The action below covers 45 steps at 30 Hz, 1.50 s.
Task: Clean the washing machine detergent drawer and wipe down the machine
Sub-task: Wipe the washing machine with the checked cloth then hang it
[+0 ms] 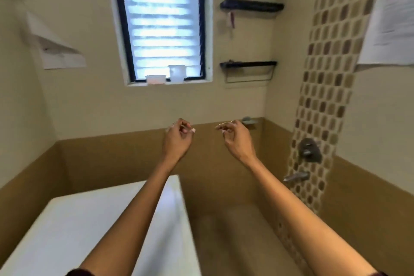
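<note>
Washing machine (74, 222) shows only as a flat white top at the lower left, under the left forearm. Its front, and with it the detergent drawer, is out of view. The left hand (178, 133) and the right hand (235, 135) are raised in the air ahead, near each other but apart. Their fingers are loosely curled, with nothing in them and touching nothing. No cloth can be seen anywhere.

The machine's body looks rigid and heavy, so it should stand firm under a flat, pressing wipe, and its smooth top is likely slick once wet. The drawer is probably light, hard plastic. It would best be drawn out by its front lip with one hand while the other supports it from below, since detergent residue could make it slimy and easy to drop.

Past the hands, on the right wall, sit a mixer valve (310, 150) and a tap (295, 176) below it. Higher up are two dark shelves (251, 4) and a window (163, 31) with a white cup (177, 73) on its sill.
</note>
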### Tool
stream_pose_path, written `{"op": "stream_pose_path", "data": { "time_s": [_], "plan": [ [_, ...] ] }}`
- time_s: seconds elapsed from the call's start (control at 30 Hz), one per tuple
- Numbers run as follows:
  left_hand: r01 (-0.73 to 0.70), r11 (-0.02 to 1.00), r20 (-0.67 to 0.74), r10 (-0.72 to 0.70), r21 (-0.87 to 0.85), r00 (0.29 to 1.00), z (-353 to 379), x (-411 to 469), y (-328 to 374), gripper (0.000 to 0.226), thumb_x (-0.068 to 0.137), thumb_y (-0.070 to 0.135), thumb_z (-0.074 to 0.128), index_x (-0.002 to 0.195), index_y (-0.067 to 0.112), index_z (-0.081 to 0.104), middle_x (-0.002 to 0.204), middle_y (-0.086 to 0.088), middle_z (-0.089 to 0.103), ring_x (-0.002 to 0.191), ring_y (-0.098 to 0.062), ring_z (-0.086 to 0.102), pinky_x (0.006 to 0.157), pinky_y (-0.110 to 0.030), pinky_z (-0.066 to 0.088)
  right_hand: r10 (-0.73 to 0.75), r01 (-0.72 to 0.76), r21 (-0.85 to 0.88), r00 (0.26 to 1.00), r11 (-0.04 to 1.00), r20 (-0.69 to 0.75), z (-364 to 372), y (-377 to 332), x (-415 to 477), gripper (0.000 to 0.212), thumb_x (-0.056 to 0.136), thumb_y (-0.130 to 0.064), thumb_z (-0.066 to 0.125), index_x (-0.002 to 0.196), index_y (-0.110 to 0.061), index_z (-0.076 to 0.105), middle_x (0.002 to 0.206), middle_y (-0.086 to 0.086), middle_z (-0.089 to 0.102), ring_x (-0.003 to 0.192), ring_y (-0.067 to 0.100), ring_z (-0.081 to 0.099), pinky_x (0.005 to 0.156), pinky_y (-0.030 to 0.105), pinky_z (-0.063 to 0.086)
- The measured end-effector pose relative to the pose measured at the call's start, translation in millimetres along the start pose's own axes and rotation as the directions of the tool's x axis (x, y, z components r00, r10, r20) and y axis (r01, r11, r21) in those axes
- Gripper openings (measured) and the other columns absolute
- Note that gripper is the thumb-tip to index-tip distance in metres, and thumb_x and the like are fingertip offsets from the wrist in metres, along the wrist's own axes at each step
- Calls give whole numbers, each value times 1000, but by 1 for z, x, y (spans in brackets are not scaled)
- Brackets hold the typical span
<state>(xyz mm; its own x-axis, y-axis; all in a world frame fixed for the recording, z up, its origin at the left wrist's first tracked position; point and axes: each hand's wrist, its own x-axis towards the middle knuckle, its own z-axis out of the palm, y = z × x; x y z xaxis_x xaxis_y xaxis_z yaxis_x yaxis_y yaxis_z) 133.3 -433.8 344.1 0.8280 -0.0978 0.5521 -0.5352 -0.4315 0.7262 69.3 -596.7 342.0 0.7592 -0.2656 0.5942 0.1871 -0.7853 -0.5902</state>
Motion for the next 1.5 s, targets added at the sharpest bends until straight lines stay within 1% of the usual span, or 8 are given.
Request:
{"op": "stream_pose_path", "data": {
  "time_s": [0.2,0.37,0.7,0.93,1.03,1.17,1.3,1.5],
  "plan": [
    [-162,984,53,159,70,986,107,71,77,15,84,20,64,94,7,64,89,-7,61,80,-16,55,70,-24,38,30,-43,-90,990,995,-138,-120,91,76,26,90,-5,51,102,-16,71,106,9,59,89,12,53,76,17,37],
    [-169,979,115,156,115,981,167,126,102,17,86,25,61,96,11,64,99,-11,62,95,-24,57,75,-26,37,61,-84,-106,976,991,-209,-155,146,115,26,91,-4,50,101,-14,72,107,9,60,93,13,52,78,18,36],
    [25,999,93,-21,-43,995,273,263,67,22,88,31,59,100,13,67,111,-9,65,112,-27,54,96,-42,47,50,-73,-92,972,993,-228,-106,242,241,22,92,-9,53,96,-17,73,105,2,61,88,7,50,77,19,40],
    [-7,993,23,10,-114,1000,346,417,39,22,88,26,60,99,9,67,110,-9,66,108,-25,58,96,-38,47,37,-65,-111,970,992,-239,-68,305,399,21,91,-9,54,94,-14,74,99,6,70,82,10,54,74,23,44],
    [-33,992,-3,33,-121,999,371,478,35,23,88,27,60,100,8,67,101,-8,65,93,-19,57,84,-30,46,6,-37,-127,972,991,-233,-58,324,460,22,91,-9,54,93,-15,75,98,7,71,80,10,52,71,23,43],
    [-66,995,19,67,-79,998,407,543,24,14,88,23,58,88,10,66,88,-7,60,85,-20,55,78,-29,45,-50,2,-224,976,975,-211,-42,351,529,23,95,-12,50,99,-14,73,104,4,61,83,11,50,71,19,36],
    [-72,997,-43,71,-12,997,442,601,17,19,87,25,59,86,9,70,112,-12,67,101,-28,61,83,-32,47,-101,57,-224,977,973,-189,-25,375,587,24,94,-12,49,98,-15,73,99,4,60,89,14,54,68,18,35],
    [51,927,31,-67,372,997,498,694,9,49,86,51,56,100,5,61,122,-21,57,120,-37,46,102,-47,39,-174,141,-217,974,966,-144,-8,414,673,25,92,-8,50,94,-15,74,107,7,60,93,19,59,78,22,42]
  ]
}}
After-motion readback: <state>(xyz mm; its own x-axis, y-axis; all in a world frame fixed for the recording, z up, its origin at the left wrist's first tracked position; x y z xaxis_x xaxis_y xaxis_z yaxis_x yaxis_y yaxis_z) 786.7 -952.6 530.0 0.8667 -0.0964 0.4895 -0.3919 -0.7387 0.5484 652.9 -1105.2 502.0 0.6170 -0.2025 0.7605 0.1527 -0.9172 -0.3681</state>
